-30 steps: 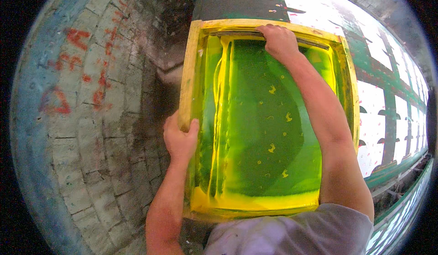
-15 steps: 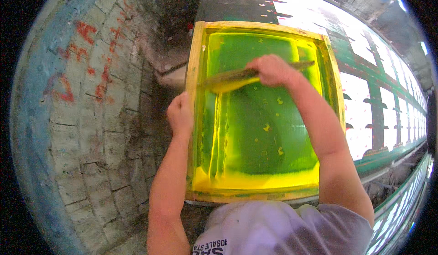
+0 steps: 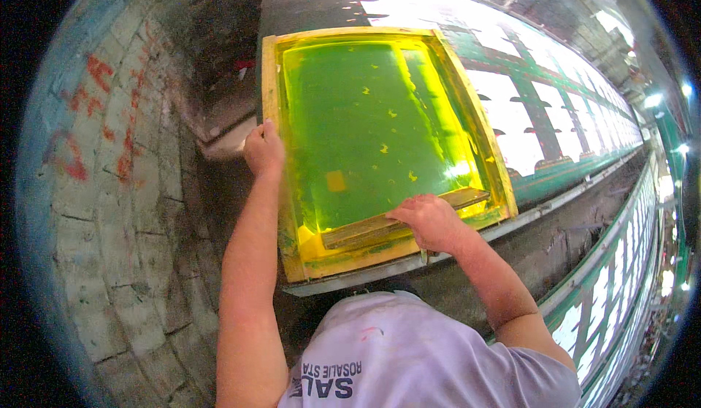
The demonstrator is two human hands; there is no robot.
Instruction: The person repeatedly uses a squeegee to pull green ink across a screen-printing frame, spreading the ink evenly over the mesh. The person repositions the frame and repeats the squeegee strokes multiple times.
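A wood-framed printing screen (image 3: 271,79) lies on a long table, its green mesh spread with bright yellow ink. My right hand (image 3: 432,224) is closed around a long wooden squeegee (image 3: 361,233), which lies across the near end of the mesh, its right end slightly farther from me. Yellow ink (image 3: 310,246) shows by the squeegee's left end. My left hand (image 3: 264,149) grips the left side of the wooden frame, the fingers partly hidden. Small yellow bird-like marks (image 3: 385,148) show through the mesh, with an orange-yellow square (image 3: 335,182) nearer to me.
White sheets with dark cut-outs (image 3: 511,116) run along the green table to the right. A second table with similar pale pieces (image 3: 595,298) stands beyond a gap. A block wall with red painted marks (image 3: 124,240) rises on the left. A ledge (image 3: 226,134) juts out beside the frame.
My right hand has drawn the squeegee from the far part of the mesh to its near end. My left hand stays at the frame's left side. The view has shifted.
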